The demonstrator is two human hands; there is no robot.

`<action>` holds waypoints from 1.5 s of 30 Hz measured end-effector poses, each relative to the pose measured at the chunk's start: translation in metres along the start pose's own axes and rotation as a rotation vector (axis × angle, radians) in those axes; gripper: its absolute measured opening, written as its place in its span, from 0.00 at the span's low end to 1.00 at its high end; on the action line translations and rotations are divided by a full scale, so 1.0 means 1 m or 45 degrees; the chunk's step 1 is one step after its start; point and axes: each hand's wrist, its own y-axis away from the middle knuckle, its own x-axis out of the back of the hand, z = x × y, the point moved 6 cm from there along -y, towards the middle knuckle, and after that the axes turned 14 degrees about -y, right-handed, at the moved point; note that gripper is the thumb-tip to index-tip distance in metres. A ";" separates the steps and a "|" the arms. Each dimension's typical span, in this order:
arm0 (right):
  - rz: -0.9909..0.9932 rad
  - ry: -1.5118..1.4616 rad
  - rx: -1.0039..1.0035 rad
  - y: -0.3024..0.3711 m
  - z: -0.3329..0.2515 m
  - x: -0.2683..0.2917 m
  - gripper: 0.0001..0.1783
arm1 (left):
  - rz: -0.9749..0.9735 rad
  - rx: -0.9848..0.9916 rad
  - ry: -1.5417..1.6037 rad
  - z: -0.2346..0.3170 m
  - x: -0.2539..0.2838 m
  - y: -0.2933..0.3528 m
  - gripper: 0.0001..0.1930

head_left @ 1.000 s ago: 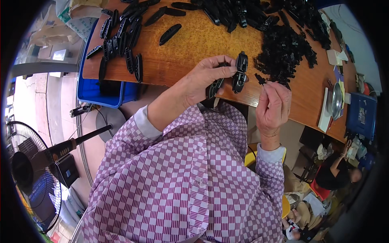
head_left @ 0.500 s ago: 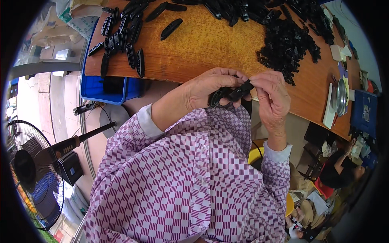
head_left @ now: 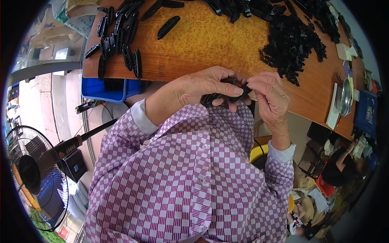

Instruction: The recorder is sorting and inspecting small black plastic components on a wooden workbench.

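Observation:
Just in front of the table's near edge, my left hand (head_left: 202, 87) is closed around a black plastic part (head_left: 208, 99). Its thumb lies across the top, and the fingers curl beneath. My right hand (head_left: 272, 96) pinches the far right end of the same dark piece with thumb and fingertips. Both hands hide most of the part, so its full shape cannot be made out. Beyond the right hand, a heap of small black plastic pieces (head_left: 289, 44) covers the table's right side. A lone long black plastic piece (head_left: 168, 27) lies farther off toward the left.
The wooden table (head_left: 219, 40) carries several long black pieces (head_left: 131, 28) at left. A blue bin (head_left: 103, 94) sits below its left edge. At right are a metal dish (head_left: 345, 98) and a blue box (head_left: 366, 111). A fan (head_left: 36, 174) stands left; another person (head_left: 339, 167) sits lower right.
My left thumb has slid right over the black part and now covers more of it. The right hand keeps its pinch at the end. The whole view has shifted slightly.

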 end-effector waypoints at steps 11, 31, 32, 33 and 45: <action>0.590 -1.220 -0.706 0.019 0.047 -0.027 0.23 | 0.401 -0.115 -0.498 0.010 0.009 -0.002 0.23; 0.020 0.153 -0.467 -0.030 0.059 0.010 0.17 | 0.163 -0.294 -1.066 0.051 0.053 -0.007 0.18; -0.017 0.560 -0.466 -0.028 0.061 0.018 0.17 | 0.137 -0.168 -1.186 0.052 0.061 -0.002 0.15; -0.016 0.546 -0.454 -0.027 0.065 0.021 0.17 | 0.152 -0.160 -1.196 0.063 0.065 0.003 0.15; 0.084 0.754 -0.191 -0.029 0.067 0.026 0.08 | 1.103 -0.209 -2.777 0.140 0.152 0.006 0.09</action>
